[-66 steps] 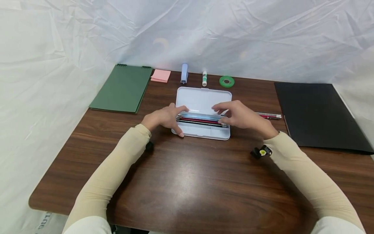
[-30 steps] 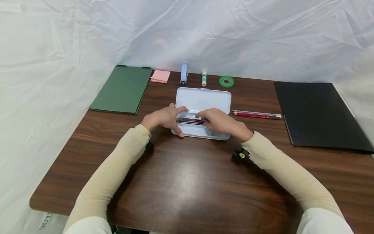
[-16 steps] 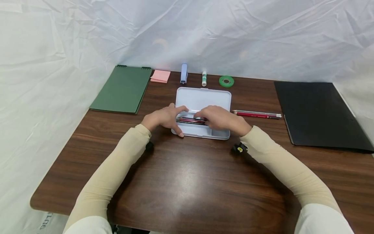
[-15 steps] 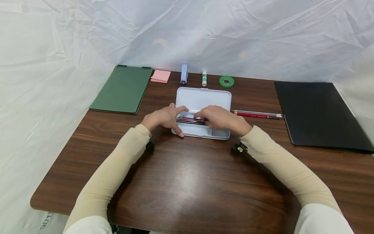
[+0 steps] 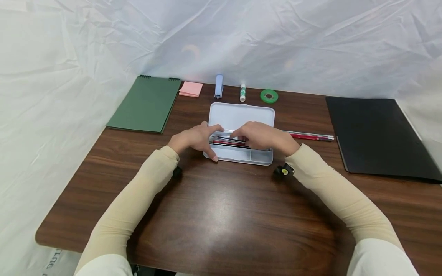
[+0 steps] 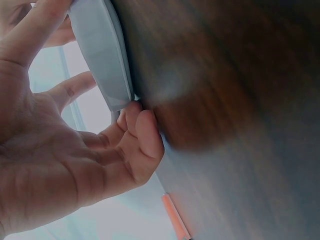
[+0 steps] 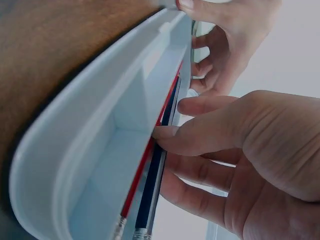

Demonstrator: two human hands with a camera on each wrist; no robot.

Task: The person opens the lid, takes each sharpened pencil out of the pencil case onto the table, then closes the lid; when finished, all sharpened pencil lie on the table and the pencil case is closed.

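An open pale blue pencil case [image 5: 241, 115] lies at mid-table, its lid flat behind the tray [image 5: 238, 156]. Several pencils [image 5: 228, 142], red and dark, lie along the tray. My left hand [image 5: 217, 142] grips the case's left end, thumb on the near wall. In the left wrist view the left hand [image 6: 125, 107] curls round the case's corner [image 6: 102, 65]. My right hand [image 5: 241, 136] sits over the tray's middle. In the right wrist view the right hand [image 7: 167, 155] pinches the pencils [image 7: 160, 135], thumb on the red one, inside the tray [image 7: 90, 165].
Two loose pencils [image 5: 312, 135] lie right of the case. Along the back stand a green notebook [image 5: 145, 103], pink sticky notes [image 5: 190, 89], a blue stapler [image 5: 218, 85], a glue stick [image 5: 243, 92] and a green tape roll [image 5: 269, 96]. A black folder [image 5: 376, 136] lies far right.
My right hand has slid left from the pencils' right end to the tray's middle. The left hand has stayed on the case's left end.
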